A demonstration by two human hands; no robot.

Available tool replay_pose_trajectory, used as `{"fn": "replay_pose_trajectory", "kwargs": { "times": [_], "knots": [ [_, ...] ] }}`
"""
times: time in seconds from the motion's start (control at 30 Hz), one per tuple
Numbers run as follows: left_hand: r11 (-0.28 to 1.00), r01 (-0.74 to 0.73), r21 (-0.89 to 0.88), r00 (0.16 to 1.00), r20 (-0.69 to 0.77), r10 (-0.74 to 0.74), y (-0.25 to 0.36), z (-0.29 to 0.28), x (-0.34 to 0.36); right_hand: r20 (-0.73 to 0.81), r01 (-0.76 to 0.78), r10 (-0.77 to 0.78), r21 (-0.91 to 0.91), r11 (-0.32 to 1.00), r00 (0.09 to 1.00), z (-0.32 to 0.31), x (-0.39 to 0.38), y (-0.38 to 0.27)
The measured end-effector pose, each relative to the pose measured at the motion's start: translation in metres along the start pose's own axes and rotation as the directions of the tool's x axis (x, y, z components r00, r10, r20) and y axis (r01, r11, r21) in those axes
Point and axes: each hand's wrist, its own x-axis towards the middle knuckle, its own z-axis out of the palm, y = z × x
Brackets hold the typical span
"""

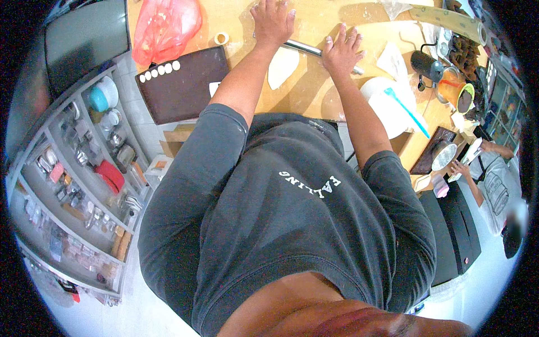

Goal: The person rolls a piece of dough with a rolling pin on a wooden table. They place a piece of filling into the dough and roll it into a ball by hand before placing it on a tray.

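A metal rolling pin (304, 48) lies slantwise across the wooden table under both my hands. My left hand (272, 23) rests on its left end, fingers stretched out and apart. Toward its right end, my right hand (342, 51) lies palm down with fingers spread, and the pin's tip pokes out beside it. A flat, pale piece of dough (282, 68) lies just on my side of the pin, between my forearms, its far edge meeting the pin. Neither hand is wrapped around anything.
Left of my arms sits a dark tray (188, 87) with a row of small dough pieces (160, 69), near a red plastic bag (168, 28) and a small ring-shaped item (221, 38). A blue spatula (407, 112) lies over a white container (373, 92) at right. Another person (494, 182) stands far right.
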Motion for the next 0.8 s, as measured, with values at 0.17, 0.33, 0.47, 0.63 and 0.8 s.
{"fn": "replay_pose_trajectory", "kwargs": {
  "times": [0.17,0.33,0.47,0.63,0.8],
  "knots": [
    [0.999,0.051,-0.008,0.999,-0.002,-0.051,-0.005,0.007,0.013,-0.019,-0.02,0.021,0.011,1.0,1.0,0.001,0.015,-0.001],
    [1.0,-0.004,-0.03,0.999,0.051,0.005,-0.012,0.003,0.024,-0.087,-0.101,0.106,0.064,0.993,0.991,0.01,0.033,0.008],
    [0.999,0.026,-0.023,0.993,0.113,-0.024,-0.031,0.0,-0.006,-0.15,-0.016,0.032,0.107,0.994,0.988,0.006,0.02,0.003],
    [0.999,0.047,0.005,0.975,0.216,-0.047,-0.022,-0.016,-0.029,-0.096,0.218,-0.217,-0.005,0.976,0.971,0.008,-0.018,0.013],
    [0.994,0.111,0.017,0.965,0.238,-0.112,-0.013,-0.027,-0.045,-0.011,0.118,-0.118,0.025,0.993,0.993,0.001,-0.041,0.01]
  ]
}}
